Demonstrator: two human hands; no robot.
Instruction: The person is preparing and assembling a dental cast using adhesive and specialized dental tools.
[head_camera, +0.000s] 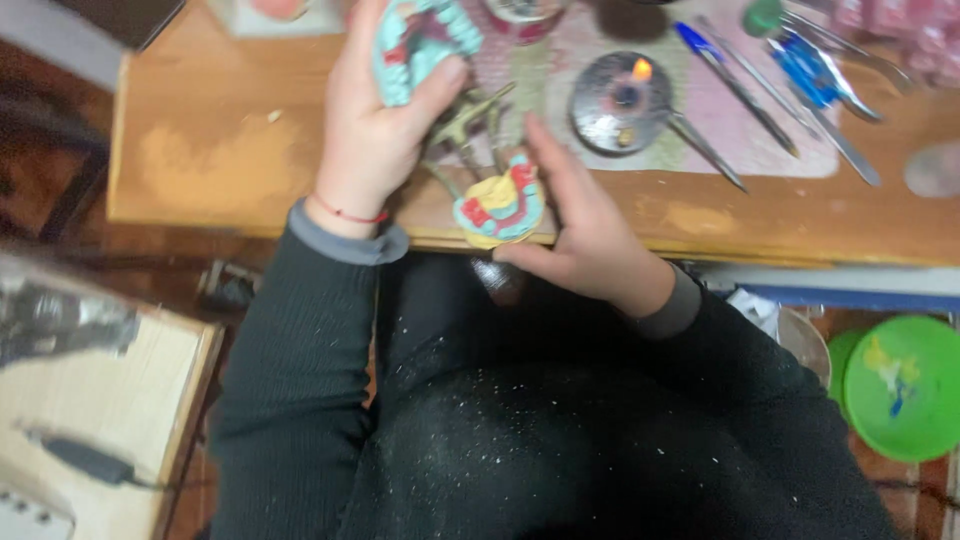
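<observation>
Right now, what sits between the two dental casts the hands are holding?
In the head view, a metal hinged frame spans between the upper cast in the left hand and the lower cast in the right hand.

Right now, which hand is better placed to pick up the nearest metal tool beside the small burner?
Probably the right hand. It lies nearer the metal tool beside the burner, though it holds the lower dental cast. The left hand is farther away, its fingers gripping the upper cast.
</observation>
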